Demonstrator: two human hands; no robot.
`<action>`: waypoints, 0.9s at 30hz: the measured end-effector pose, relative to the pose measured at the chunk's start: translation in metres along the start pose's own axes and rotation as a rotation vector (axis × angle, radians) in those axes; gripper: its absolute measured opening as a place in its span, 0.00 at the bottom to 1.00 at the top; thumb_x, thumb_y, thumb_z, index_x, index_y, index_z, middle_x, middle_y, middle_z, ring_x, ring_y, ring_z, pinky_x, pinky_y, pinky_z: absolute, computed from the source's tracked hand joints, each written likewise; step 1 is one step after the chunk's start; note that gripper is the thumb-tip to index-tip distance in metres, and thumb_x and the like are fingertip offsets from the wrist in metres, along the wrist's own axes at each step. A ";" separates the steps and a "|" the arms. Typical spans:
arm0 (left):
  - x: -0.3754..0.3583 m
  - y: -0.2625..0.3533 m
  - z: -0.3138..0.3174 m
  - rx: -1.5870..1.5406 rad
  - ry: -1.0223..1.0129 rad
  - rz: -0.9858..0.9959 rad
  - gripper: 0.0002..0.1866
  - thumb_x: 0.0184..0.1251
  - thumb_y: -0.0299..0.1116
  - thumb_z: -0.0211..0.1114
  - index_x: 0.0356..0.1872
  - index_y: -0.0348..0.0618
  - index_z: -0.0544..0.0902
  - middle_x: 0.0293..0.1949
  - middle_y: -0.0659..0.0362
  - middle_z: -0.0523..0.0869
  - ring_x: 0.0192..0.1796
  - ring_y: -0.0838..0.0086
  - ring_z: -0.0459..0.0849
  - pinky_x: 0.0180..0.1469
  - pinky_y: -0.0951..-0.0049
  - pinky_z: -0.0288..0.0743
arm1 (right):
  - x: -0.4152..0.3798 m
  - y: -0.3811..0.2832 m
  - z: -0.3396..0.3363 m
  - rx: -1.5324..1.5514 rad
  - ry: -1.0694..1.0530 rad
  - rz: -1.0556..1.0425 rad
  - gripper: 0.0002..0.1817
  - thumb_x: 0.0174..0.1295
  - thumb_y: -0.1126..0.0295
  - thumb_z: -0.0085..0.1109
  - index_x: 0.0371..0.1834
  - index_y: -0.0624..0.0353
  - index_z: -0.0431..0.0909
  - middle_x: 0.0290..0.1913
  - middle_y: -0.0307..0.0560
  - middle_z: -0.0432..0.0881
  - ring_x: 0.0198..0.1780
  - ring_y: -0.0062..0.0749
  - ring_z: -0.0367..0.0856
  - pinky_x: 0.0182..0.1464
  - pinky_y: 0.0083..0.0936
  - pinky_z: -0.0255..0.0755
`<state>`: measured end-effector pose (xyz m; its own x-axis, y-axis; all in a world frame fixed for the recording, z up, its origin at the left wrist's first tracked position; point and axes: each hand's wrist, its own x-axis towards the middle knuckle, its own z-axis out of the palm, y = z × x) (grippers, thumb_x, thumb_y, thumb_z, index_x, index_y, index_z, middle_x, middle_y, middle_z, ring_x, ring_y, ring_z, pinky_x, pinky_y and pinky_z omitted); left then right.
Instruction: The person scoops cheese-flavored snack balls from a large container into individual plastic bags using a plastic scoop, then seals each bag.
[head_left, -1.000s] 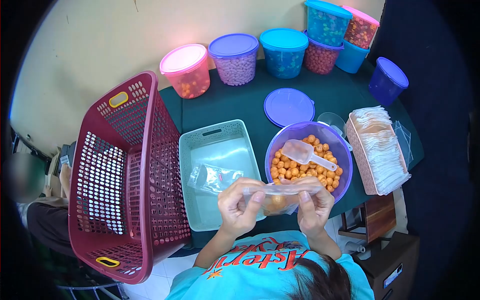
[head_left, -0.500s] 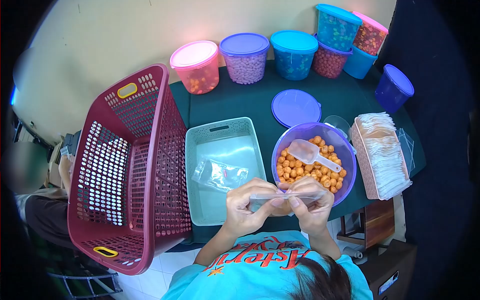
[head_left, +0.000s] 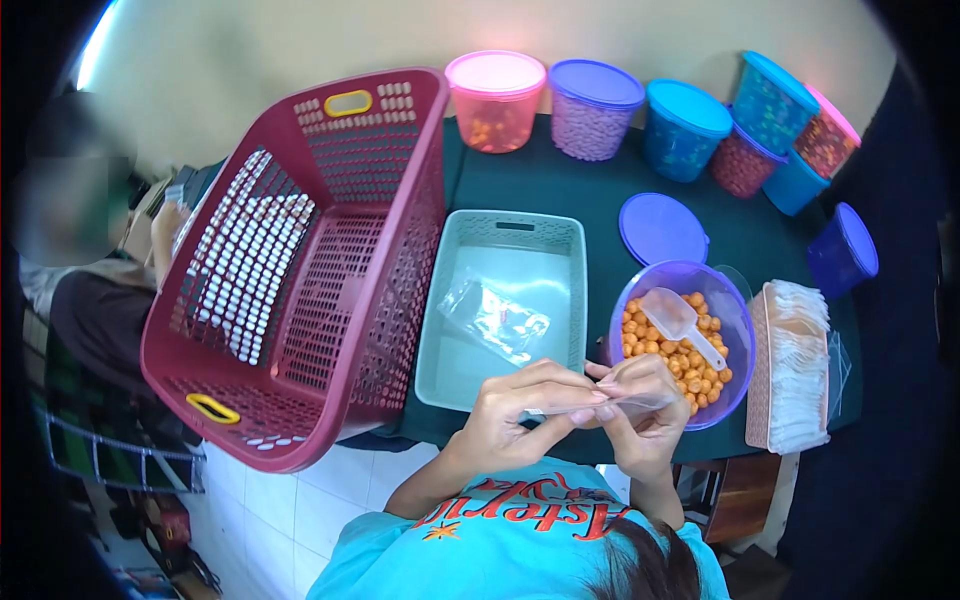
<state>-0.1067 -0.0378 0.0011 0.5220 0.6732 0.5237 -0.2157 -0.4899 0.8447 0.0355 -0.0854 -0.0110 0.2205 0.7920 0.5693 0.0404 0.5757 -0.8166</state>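
A clear plastic bag [head_left: 565, 407] is pinched along its edge between both hands, in front of my chest. My left hand [head_left: 510, 412] closes thumb against fingers on its left part. My right hand [head_left: 646, 412] grips the right part, with the two hands' fingertips meeting near the middle. Just beyond my right hand stands a purple tub [head_left: 738, 325] of round orange snack balls [head_left: 690, 370]. A translucent scoop [head_left: 680, 322] lies on the balls. Beyond my left hand is a pale green tray [head_left: 450, 375] holding a clear plastic packet [head_left: 495, 318].
A large maroon basket [head_left: 365, 330] stands at the left, with a seated person [head_left: 110, 310] beyond it. A pink basket [head_left: 758, 400] of stacked clear bags [head_left: 797, 370] is at the right. A purple lid [head_left: 662, 230] lies behind the tub. Lidded tubs [head_left: 595, 110] line the wall.
The view has turned left, so the table's things appear shifted right. Both hands still hold the bag, which now looks narrower and more gathered between the fingers.
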 end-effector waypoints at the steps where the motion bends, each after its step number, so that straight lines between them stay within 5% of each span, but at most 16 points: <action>1: -0.003 0.002 -0.004 0.021 0.046 0.032 0.10 0.46 0.20 0.65 0.33 0.37 0.82 0.33 0.53 0.82 0.36 0.70 0.81 0.40 0.73 0.73 | 0.002 -0.002 0.002 -0.001 -0.039 0.003 0.06 0.46 0.80 0.59 0.29 0.63 0.78 0.28 0.46 0.75 0.33 0.28 0.75 0.46 0.35 0.73; 6: -0.020 0.016 -0.031 0.081 0.222 0.162 0.06 0.47 0.20 0.64 0.30 0.35 0.82 0.31 0.53 0.83 0.33 0.71 0.81 0.40 0.73 0.74 | 0.011 -0.016 0.007 0.082 -0.178 0.108 0.06 0.46 0.81 0.58 0.29 0.65 0.80 0.28 0.48 0.79 0.32 0.31 0.77 0.46 0.36 0.72; 8: -0.027 0.034 -0.038 0.069 0.187 -0.057 0.04 0.50 0.22 0.63 0.28 0.34 0.82 0.30 0.54 0.83 0.32 0.71 0.81 0.41 0.69 0.74 | 0.017 -0.016 0.003 0.083 -0.307 0.152 0.07 0.45 0.81 0.58 0.29 0.64 0.80 0.26 0.47 0.80 0.32 0.32 0.78 0.46 0.36 0.72; 10: -0.033 0.041 -0.040 0.095 0.196 -0.076 0.05 0.50 0.23 0.62 0.29 0.33 0.81 0.30 0.54 0.83 0.33 0.70 0.81 0.42 0.68 0.74 | 0.018 -0.017 0.005 0.066 -0.330 0.132 0.07 0.44 0.81 0.59 0.28 0.64 0.80 0.25 0.47 0.81 0.32 0.32 0.78 0.46 0.36 0.72; 13: -0.036 0.046 -0.037 0.240 0.264 0.087 0.06 0.46 0.21 0.63 0.28 0.36 0.82 0.31 0.54 0.83 0.31 0.68 0.81 0.40 0.70 0.73 | 0.018 -0.017 0.011 0.032 -0.323 0.075 0.04 0.44 0.81 0.59 0.25 0.63 0.80 0.25 0.47 0.80 0.32 0.32 0.79 0.46 0.37 0.72; 16: -0.031 0.065 -0.038 0.512 0.357 0.168 0.07 0.44 0.20 0.63 0.28 0.38 0.82 0.27 0.56 0.83 0.29 0.70 0.80 0.37 0.69 0.73 | 0.017 -0.019 0.017 0.013 -0.348 -0.149 0.09 0.43 0.79 0.61 0.31 0.65 0.77 0.30 0.50 0.80 0.35 0.33 0.78 0.48 0.34 0.70; 18: -0.033 0.061 -0.044 0.617 0.612 0.560 0.11 0.49 0.24 0.61 0.37 0.41 0.80 0.32 0.55 0.82 0.33 0.71 0.79 0.38 0.72 0.72 | 0.018 -0.034 0.023 0.061 -0.330 -0.008 0.21 0.45 0.73 0.63 0.42 0.66 0.69 0.41 0.54 0.77 0.44 0.34 0.76 0.52 0.32 0.65; 19: -0.038 0.064 -0.050 0.614 0.603 0.564 0.11 0.49 0.24 0.61 0.37 0.41 0.80 0.32 0.55 0.82 0.33 0.71 0.79 0.38 0.72 0.72 | 0.015 -0.026 0.017 0.160 -0.376 0.026 0.27 0.47 0.69 0.61 0.48 0.67 0.61 0.48 0.56 0.71 0.49 0.35 0.72 0.54 0.29 0.61; 22: -0.062 0.080 -0.078 1.801 1.260 0.781 0.18 0.66 0.37 0.47 0.51 0.36 0.71 0.47 0.48 0.74 0.41 0.66 0.76 0.45 0.71 0.71 | 0.008 -0.018 -0.002 0.139 -0.305 0.128 0.25 0.48 0.70 0.58 0.48 0.67 0.61 0.47 0.54 0.71 0.47 0.34 0.71 0.53 0.29 0.61; 23: -0.063 0.082 -0.087 1.801 1.256 0.787 0.18 0.66 0.37 0.47 0.51 0.36 0.71 0.47 0.48 0.74 0.41 0.66 0.76 0.45 0.71 0.71 | 0.006 -0.015 -0.005 0.090 -0.272 0.108 0.22 0.49 0.73 0.55 0.47 0.66 0.63 0.44 0.53 0.73 0.43 0.32 0.72 0.50 0.27 0.63; 25: -0.057 0.081 -0.101 0.888 1.342 0.729 0.17 0.68 0.34 0.44 0.49 0.31 0.71 0.47 0.48 0.75 0.44 0.66 0.76 0.47 0.70 0.70 | 0.000 -0.010 -0.012 0.030 -0.266 0.109 0.20 0.49 0.75 0.55 0.46 0.66 0.64 0.42 0.53 0.73 0.42 0.32 0.73 0.49 0.26 0.64; 27: -0.049 0.078 -0.101 0.939 1.389 0.469 0.15 0.67 0.30 0.45 0.47 0.28 0.73 0.48 0.50 0.76 0.46 0.70 0.74 0.48 0.73 0.69 | -0.004 -0.007 -0.016 -0.038 -0.253 0.112 0.19 0.49 0.76 0.55 0.46 0.66 0.65 0.41 0.52 0.74 0.41 0.32 0.73 0.47 0.26 0.65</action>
<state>-0.2322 -0.0533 0.0520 -0.5851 0.0799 0.8070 0.6464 -0.5549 0.5236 0.0500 -0.0965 -0.0089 -0.0245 0.8788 0.4766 0.0671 0.4771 -0.8763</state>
